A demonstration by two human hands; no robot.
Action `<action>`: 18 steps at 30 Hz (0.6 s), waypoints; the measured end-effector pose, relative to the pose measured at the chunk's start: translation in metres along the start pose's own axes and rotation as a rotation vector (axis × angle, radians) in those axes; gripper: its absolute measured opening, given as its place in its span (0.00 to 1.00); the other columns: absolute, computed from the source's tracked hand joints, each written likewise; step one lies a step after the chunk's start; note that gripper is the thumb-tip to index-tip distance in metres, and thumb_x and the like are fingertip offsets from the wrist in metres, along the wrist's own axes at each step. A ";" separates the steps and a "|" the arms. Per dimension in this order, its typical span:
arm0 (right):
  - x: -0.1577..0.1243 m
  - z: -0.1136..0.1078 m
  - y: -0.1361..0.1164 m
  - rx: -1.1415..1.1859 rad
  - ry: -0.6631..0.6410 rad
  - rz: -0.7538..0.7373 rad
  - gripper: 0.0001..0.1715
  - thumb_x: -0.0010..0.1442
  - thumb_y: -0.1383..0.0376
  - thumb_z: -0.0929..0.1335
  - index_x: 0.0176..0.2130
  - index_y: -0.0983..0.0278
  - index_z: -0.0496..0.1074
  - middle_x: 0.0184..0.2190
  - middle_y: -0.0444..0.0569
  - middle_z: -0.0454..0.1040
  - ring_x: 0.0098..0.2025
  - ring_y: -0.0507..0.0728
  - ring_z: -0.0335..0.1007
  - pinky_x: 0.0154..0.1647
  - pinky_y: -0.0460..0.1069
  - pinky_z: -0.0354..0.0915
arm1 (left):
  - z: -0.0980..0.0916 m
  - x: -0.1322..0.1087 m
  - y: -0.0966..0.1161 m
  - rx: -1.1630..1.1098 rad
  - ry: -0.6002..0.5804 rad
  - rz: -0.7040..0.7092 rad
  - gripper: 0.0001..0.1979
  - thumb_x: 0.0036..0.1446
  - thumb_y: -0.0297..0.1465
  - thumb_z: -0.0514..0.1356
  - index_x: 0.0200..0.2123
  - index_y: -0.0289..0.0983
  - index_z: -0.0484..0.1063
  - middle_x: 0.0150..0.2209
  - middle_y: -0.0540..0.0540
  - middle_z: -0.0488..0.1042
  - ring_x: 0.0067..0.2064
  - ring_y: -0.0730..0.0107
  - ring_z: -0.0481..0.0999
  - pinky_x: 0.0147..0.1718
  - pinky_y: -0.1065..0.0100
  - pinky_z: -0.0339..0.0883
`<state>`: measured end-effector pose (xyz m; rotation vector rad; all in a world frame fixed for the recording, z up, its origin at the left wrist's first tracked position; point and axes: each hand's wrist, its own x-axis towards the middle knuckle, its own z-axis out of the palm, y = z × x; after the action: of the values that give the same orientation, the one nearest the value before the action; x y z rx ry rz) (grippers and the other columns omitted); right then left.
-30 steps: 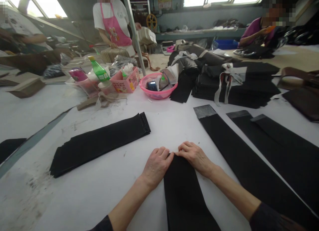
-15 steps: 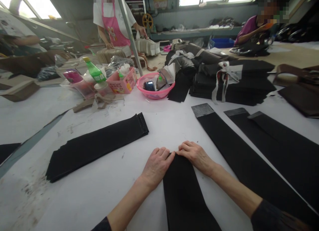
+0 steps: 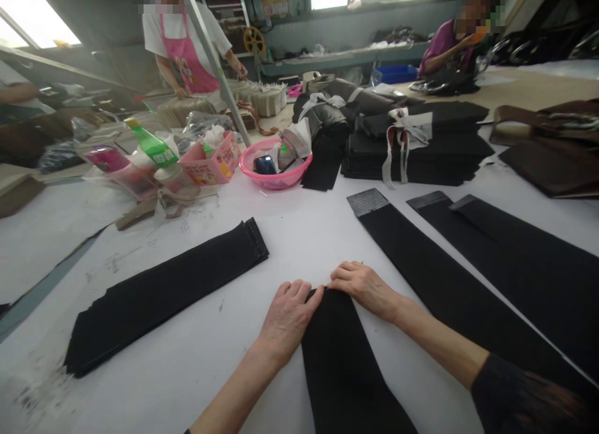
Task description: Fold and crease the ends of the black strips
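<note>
A long black strip of flat material (image 3: 341, 353) lies before me, running off the bottom of the view. At its far end my left hand (image 3: 287, 315) grips the left corner, fingers curled and pressed together. My right hand (image 3: 362, 287) pinches the same far edge from the right, and the two sets of fingertips nearly meet. Whether the edge is folded under them I cannot tell. To the left lies a stack of similar black strips (image 3: 168, 290). Right of my hands rest more black strips (image 3: 421, 265), with greyish bands at their far ends.
Beyond my hands stand a pink basin (image 3: 276, 183) with a phone in it, a pink box (image 3: 210, 166) and a green bottle (image 3: 150, 144). A tied black bundle (image 3: 416, 153) sits behind the right strips. A person in a pink apron (image 3: 187, 53) works across the table.
The view has shifted slightly, so most of the scene sits further left. Both hands stay at the strip's far edge, with only slight finger movement. The person in the apron has moved a hand.
</note>
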<state>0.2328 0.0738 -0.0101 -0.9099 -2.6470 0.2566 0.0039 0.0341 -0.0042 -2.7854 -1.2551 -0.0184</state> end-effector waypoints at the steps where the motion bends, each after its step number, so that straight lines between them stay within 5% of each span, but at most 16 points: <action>1: -0.001 -0.001 0.001 -0.002 -0.003 -0.003 0.10 0.69 0.68 0.64 0.44 0.61 0.74 0.39 0.47 0.74 0.44 0.55 0.66 0.44 0.50 0.61 | 0.000 0.000 0.000 0.003 -0.002 0.001 0.22 0.64 0.25 0.56 0.60 0.41 0.59 0.44 0.44 0.67 0.47 0.58 0.67 0.48 0.56 0.64; 18: -0.006 -0.014 0.004 -0.024 -0.051 -0.007 0.11 0.69 0.66 0.63 0.42 0.61 0.76 0.39 0.47 0.74 0.43 0.55 0.66 0.46 0.50 0.62 | -0.008 0.008 0.003 0.067 -0.081 0.040 0.26 0.63 0.24 0.57 0.62 0.42 0.57 0.43 0.44 0.67 0.45 0.57 0.67 0.44 0.55 0.67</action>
<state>0.2442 0.0743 0.0002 -0.9128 -2.7052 0.2498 0.0117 0.0371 0.0036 -2.7790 -1.1934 0.1372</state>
